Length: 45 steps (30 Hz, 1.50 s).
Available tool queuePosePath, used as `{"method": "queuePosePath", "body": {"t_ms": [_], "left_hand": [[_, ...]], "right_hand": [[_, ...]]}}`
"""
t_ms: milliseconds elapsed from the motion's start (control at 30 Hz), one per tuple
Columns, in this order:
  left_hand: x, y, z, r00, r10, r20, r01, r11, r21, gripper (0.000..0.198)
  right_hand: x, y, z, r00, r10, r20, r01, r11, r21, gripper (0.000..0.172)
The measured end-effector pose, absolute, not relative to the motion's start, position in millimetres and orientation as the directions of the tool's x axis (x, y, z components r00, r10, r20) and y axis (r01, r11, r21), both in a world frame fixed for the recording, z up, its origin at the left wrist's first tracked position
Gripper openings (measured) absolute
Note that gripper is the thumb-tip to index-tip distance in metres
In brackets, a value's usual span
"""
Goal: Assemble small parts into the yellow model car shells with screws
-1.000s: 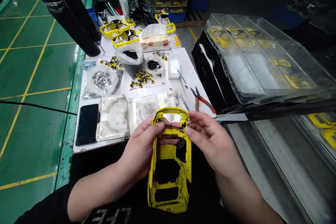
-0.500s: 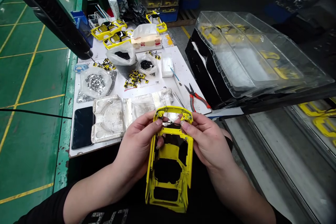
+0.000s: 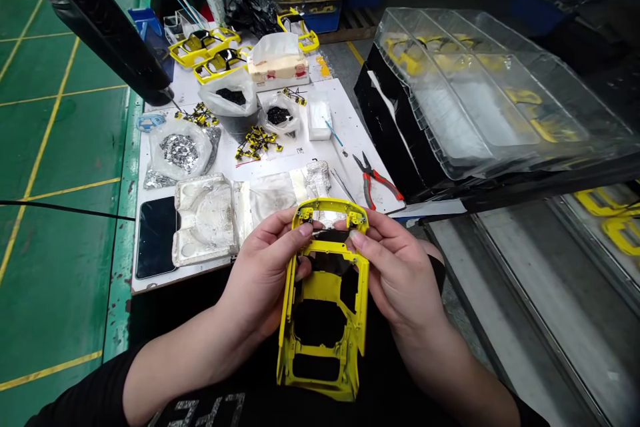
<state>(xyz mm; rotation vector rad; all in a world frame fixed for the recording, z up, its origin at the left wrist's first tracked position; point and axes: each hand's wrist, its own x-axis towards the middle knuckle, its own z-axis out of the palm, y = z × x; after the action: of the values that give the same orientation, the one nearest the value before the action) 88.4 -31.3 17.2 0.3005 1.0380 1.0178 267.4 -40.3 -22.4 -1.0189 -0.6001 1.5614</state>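
You are holding a yellow shell over your lap, just off the near edge of the white surface. Your left hand is clamping its left rim near the top end, thumb in front, most fingers hiding behind; one fingertip is showing through an opening. Your right hand is gripping the upper right rim, thumb pressing on the front, its other fingers partly covered. Something thin and dark is crossing the top opening between your hands, too small to make out. The shell's lower end is blending into your dark clothing.

By the left edge, an open plastic bag is holding silvery pieces. Farther in, a grey tub with a plastic liner is carrying black bits, and a smaller bag beside it is holding more, their shapes unclear. Off the right edge, clear trays are containing yellow pieces, blurred behind the plastic.

A phone is occupying the near left corner, foam blocks are lining the near edge, and pliers are lying by the near right corner. A black tool is reaching in over the left edge, its upper part cut off.
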Motion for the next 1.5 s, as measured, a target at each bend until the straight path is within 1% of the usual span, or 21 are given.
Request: {"method": "queuePosePath", "body": {"t_ms": [133, 267, 400, 500, 600, 767, 967, 1133, 1233, 1333, 1500], "left_hand": [[88.3, -32.5, 14.6, 0.133, 0.817, -0.562, -0.57, 0.527, 0.631, 0.028], [88.6, -32.7, 10.8, 0.122, 0.823, -0.555, -0.575, 0.514, 0.636, 0.028], [89.4, -34.3, 9.0, 0.1, 0.844, -0.527, -0.593, 0.476, 0.649, 0.027], [89.0, -36.6, 8.9, 0.096, 0.838, -0.537, -0.602, 0.478, 0.639, 0.024], [87.7, -38.7, 9.0, 0.09, 0.836, -0.542, -0.605, 0.478, 0.636, 0.023], [87.1, -38.3, 9.8, 0.088, 0.823, -0.561, -0.622, 0.486, 0.614, 0.026], [87.8, -36.2, 11.9, 0.084, 0.804, -0.588, -0.6, 0.512, 0.615, 0.026], [89.3, -36.4, 10.3, 0.111, 0.824, -0.556, -0.603, 0.5, 0.621, 0.025], [90.1, -35.7, 8.1, 0.11, 0.825, -0.554, -0.622, 0.492, 0.61, 0.028], [90.2, -34.3, 7.8, 0.112, 0.817, -0.565, -0.644, 0.493, 0.585, 0.03], [89.0, -34.5, 11.6, 0.125, 0.808, -0.575, -0.649, 0.505, 0.569, 0.022]], "right_hand": [[266.0, -41.5, -24.1, 0.028, 0.958, -0.286, -0.51, -0.232, -0.828, 0.031], [259.5, -41.6, -23.3, 0.001, 0.951, -0.308, -0.567, -0.253, -0.784, 0.027], [250.0, -43.0, -22.7, -0.02, 0.923, -0.385, -0.624, -0.312, -0.716, 0.029], [243.9, -44.4, -23.0, -0.006, 0.898, -0.439, -0.635, -0.343, -0.693, 0.033], [240.1, -45.1, -22.0, 0.01, 0.889, -0.458, -0.647, -0.343, -0.681, 0.035], [238.1, -44.9, -18.7, 0.002, 0.883, -0.469, -0.681, -0.342, -0.647, 0.032], [240.3, -45.4, -18.2, 0.008, 0.898, -0.441, -0.692, -0.313, -0.65, 0.03], [242.7, -45.5, -18.7, 0.033, 0.902, -0.431, -0.69, -0.292, -0.662, 0.032], [243.6, -46.1, -19.5, 0.034, 0.903, -0.428, -0.684, -0.291, -0.669, 0.032], [243.9, -47.1, -20.4, 0.058, 0.895, -0.442, -0.661, -0.297, -0.689, 0.035], [242.2, -46.3, -21.3, 0.07, 0.882, -0.466, -0.653, -0.313, -0.69, 0.041]]}}
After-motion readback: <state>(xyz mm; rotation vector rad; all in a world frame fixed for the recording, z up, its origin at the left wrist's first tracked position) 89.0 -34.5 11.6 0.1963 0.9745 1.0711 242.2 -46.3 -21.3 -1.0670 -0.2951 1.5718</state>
